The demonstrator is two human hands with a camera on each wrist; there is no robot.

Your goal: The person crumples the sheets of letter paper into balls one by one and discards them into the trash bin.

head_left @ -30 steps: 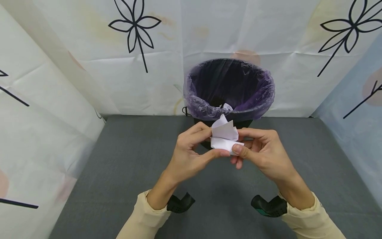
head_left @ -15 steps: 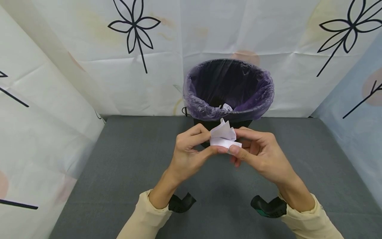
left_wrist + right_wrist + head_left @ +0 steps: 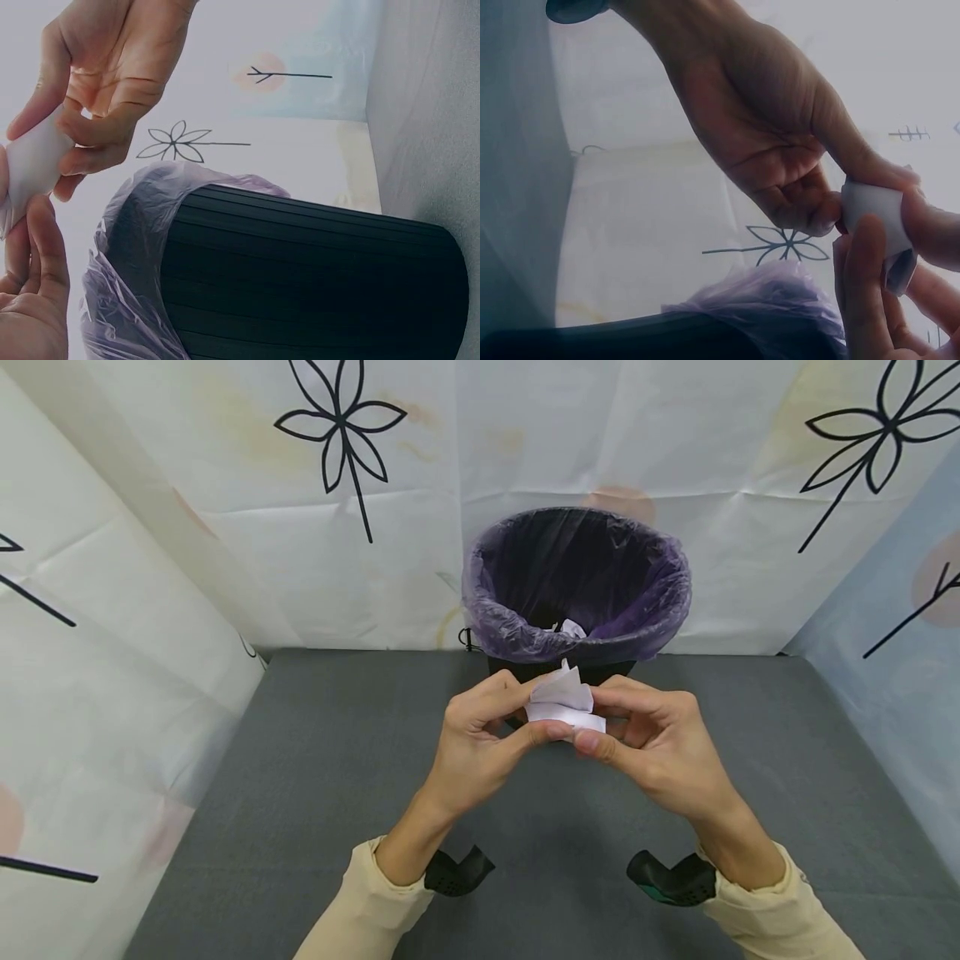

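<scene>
A small piece of folded white paper (image 3: 564, 695) is held between both hands in front of the bin. My left hand (image 3: 478, 747) pinches its left side, thumb on the near face. On the right side, my right hand (image 3: 663, 745) pinches the same paper, with its thumb close to the left thumb. The wrist views show the paper (image 3: 37, 161) bent into a curve between the fingers; part of it is covered by them. Behind the hands stands a black bin (image 3: 315, 277) lined with a translucent purple bag (image 3: 517, 639).
Some white paper (image 3: 573, 628) lies inside the bin. A grey surface (image 3: 337, 735) stretches under the hands. Pale sheets with flower drawings (image 3: 405, 568) hang behind and at both sides. Each wrist wears a black strap (image 3: 457, 872).
The paper has come slightly lower and its upper flaps look more folded down. Both hands keep their grip, and the right fingers have tucked in behind the paper.
</scene>
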